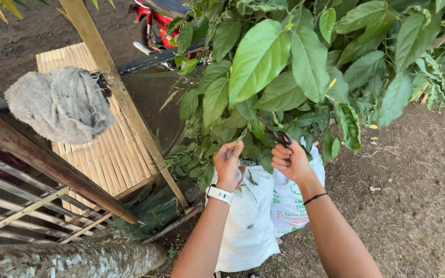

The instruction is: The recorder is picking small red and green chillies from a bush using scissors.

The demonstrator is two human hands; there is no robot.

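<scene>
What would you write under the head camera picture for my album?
Left hand pinches a twig and right hand holds a dark cutter among green leaves, over a white sack.

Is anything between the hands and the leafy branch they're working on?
Nothing visible. The left hand already pinches a stem among the hanging leaves, and the right hand holds a small dark tool right at the foliage. The white sack hangs below the hands.
</scene>
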